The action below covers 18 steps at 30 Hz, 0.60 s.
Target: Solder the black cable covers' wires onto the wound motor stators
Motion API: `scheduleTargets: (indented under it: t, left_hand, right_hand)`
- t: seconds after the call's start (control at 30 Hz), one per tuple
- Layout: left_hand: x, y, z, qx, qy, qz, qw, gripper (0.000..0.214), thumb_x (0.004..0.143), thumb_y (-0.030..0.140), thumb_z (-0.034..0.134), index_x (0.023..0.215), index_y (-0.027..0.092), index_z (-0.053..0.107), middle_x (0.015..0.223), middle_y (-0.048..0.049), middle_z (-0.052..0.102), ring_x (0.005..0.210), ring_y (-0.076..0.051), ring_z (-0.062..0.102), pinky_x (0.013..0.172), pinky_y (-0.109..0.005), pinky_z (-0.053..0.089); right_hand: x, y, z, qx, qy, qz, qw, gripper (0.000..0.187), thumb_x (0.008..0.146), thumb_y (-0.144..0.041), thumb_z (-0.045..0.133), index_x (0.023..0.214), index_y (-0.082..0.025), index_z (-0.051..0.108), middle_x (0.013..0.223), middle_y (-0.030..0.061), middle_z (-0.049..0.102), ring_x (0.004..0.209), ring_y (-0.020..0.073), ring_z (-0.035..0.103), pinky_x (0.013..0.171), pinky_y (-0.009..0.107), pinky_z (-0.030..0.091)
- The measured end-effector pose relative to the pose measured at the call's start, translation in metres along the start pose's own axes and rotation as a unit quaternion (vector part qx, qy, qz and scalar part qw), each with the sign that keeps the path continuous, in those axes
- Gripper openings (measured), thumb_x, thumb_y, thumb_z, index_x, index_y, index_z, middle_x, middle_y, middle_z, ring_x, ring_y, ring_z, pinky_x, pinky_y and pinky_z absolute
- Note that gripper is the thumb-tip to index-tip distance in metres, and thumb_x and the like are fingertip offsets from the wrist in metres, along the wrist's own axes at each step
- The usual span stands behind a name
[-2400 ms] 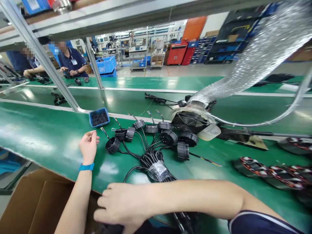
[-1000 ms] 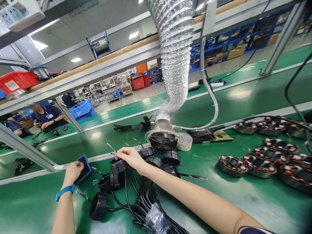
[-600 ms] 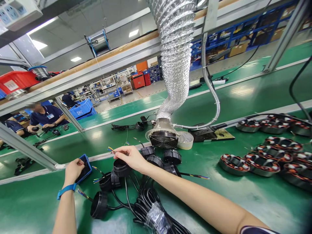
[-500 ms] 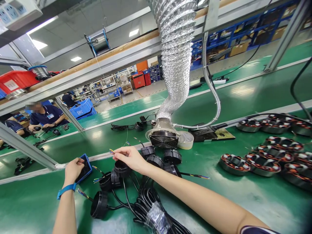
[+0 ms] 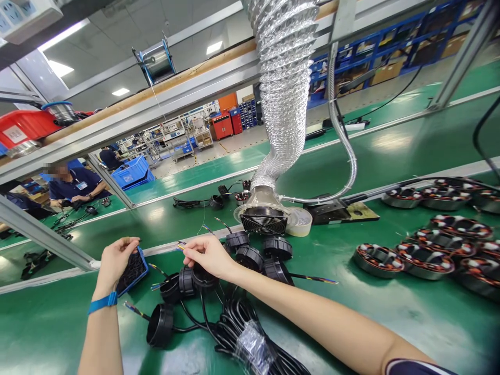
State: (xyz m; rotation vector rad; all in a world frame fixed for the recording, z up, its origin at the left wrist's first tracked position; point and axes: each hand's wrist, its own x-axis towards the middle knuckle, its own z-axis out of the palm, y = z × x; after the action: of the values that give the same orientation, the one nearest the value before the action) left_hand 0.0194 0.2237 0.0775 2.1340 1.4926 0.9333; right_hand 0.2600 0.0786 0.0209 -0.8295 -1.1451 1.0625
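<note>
My left hand [image 5: 119, 260] is raised just over a blue bin [image 5: 144, 263] of small black pieces [image 5: 135, 268]. Thumb and forefinger pinch together there, with a tiny black piece [image 5: 139, 240] showing at the tips; its exact kind is too small to make out. My right hand [image 5: 207, 255] is closed on thin coloured wires [image 5: 180, 246], whose ends poke out to the left. Under that hand sits a round black cap [image 5: 205, 278], partly covered. More black caps [image 5: 160, 325] with coloured wire ends lie between and beside the hands.
A bundle of black cables [image 5: 238, 317] wrapped in clear film lies in front. Behind stand a fan [image 5: 263, 224] under a silver duct [image 5: 283, 104] and a tape roll [image 5: 300, 221]. Several wound stators [image 5: 378, 260] lie right. A metal post [image 5: 42, 239] slants at left.
My left hand has risen out of the blue bin, and a tiny black piece now shows at its fingertips. The right hand keeps its hold on the wires, nearly still.
</note>
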Motion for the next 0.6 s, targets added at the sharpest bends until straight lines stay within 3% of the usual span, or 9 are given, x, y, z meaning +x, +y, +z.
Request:
scheduleTargets:
  t: [0.13, 0.27, 0.4, 0.6]
  left_hand:
    - [-0.035, 0.056, -0.003, -0.147, -0.007, 0.033, 0.989, 0.045, 0.067, 0.052, 0.074, 0.09, 0.014, 0.072, 0.09, -0.0084, 0.075, 0.077, -0.021, 0.067, 0.071, -0.03, 0.054]
    - [-0.065, 0.093, 0.009, -0.182, -0.09, 0.086, 0.975, 0.026, 0.069, 0.038, 0.077, 0.083, 0.017, 0.073, 0.084, -0.0056, 0.074, 0.076, -0.018, 0.065, 0.069, -0.026, 0.052]
    - [-0.074, 0.104, 0.022, -0.197, -0.129, 0.104, 0.966, 0.016, 0.071, 0.031, 0.074, 0.078, 0.016, 0.072, 0.079, -0.0049, 0.073, 0.072, -0.017, 0.065, 0.067, -0.025, 0.052]
    - [-0.07, 0.101, 0.026, -0.2, -0.1, 0.097, 0.97, 0.019, 0.07, 0.032, 0.076, 0.081, 0.016, 0.071, 0.075, -0.0035, 0.071, 0.068, -0.016, 0.064, 0.064, -0.024, 0.052]
  right_hand:
    - [-0.001, 0.001, 0.002, 0.008, -0.003, -0.001, 1.0, 0.043, 0.072, -0.057, 0.069, 0.077, -0.015, 0.063, 0.066, 0.004, 0.067, 0.056, 0.0136, 0.061, 0.061, 0.029, 0.051]
    - [-0.004, -0.002, 0.004, -0.002, -0.008, -0.025, 1.0, 0.037, 0.077, -0.052, 0.066, 0.08, -0.015, 0.064, 0.067, 0.0031, 0.066, 0.059, 0.0134, 0.061, 0.064, 0.028, 0.051]
    - [-0.006, -0.007, 0.005, -0.009, -0.009, -0.043, 0.999, 0.033, 0.08, -0.049, 0.064, 0.082, -0.017, 0.063, 0.065, 0.0013, 0.064, 0.057, 0.0131, 0.058, 0.06, 0.027, 0.049]
    - [-0.008, -0.01, 0.006, -0.023, 0.008, -0.05, 0.998, 0.03, 0.081, -0.046, 0.063, 0.082, -0.017, 0.063, 0.062, 0.0004, 0.062, 0.054, 0.0129, 0.055, 0.057, 0.027, 0.046]
